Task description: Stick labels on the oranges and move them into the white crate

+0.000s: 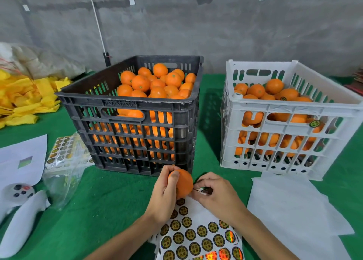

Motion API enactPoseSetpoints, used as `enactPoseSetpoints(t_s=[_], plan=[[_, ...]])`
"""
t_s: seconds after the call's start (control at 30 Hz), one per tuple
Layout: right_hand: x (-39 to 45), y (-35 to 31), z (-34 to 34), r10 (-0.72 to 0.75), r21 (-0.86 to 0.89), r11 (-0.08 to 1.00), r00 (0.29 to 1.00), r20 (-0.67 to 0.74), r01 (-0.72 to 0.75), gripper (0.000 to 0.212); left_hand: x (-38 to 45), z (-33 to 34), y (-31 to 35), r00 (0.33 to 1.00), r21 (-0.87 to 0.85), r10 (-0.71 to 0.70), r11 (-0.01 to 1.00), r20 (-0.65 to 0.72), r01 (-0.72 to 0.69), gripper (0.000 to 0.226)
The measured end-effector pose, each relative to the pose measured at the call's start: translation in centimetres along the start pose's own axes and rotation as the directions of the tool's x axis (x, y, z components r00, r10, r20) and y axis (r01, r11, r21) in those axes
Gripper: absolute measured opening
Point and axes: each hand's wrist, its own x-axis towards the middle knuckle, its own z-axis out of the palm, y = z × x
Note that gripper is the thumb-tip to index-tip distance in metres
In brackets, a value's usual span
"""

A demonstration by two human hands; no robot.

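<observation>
we see one orange (183,183) held up just in front of the black crate (125,102), over the near edge of the label sheet (196,238). left hand (167,195) wraps it from the left side, thumb on top, fingers curled round it, so the bare right flank of the fruit faces the other hand. right hand (214,193) sits just beside that flank, thumb and forefinger pinching a small label (202,190), edge-on to us, its tip almost touching the peel; contact we cannot tell. we judge the coming move is a short leftward press, label onto the right side of the orange. right hand is nearer the white crate (290,110), which stands well apart to the right rear, already partly filled with oranges. spare sticker sheets (64,150) lie left, white paper (290,206) right, on the green table (110,201).
</observation>
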Motion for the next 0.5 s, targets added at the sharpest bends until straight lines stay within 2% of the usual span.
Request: enactPoseSetpoints(t_s=[0.07, 0.2, 0.37, 0.5], plan=[[-0.06, -0.04, -0.07, -0.027, -0.054, 0.998, 1.000, 0.001, 0.027, 0.037, 0.08, -0.06, 0.13, 1.000, -0.012, -0.012, 1.000, -0.016, 0.012, 0.042], [-0.19, -0.27, 0.37, -0.060, -0.136, 0.989, 0.997, -0.052, 0.052, 0.021, 0.18, -0.18, 0.22, 0.998, -0.043, -0.050, 0.998, -0.033, 0.048, 0.039], [0.18, -0.45, 0.38, 0.093, 0.079, 0.993, 0.993, -0.072, -0.087, 0.012, 0.25, -0.09, 0.24, 1.000, -0.023, -0.027, 0.999, -0.016, 0.027, 0.037], [0.58, -0.39, 0.40, 0.160, 0.106, 0.983, 0.985, -0.069, -0.152, 0.013, 0.32, -0.06, 0.18, 1.000, -0.026, -0.026, 0.999, 0.000, 0.026, 0.036]])
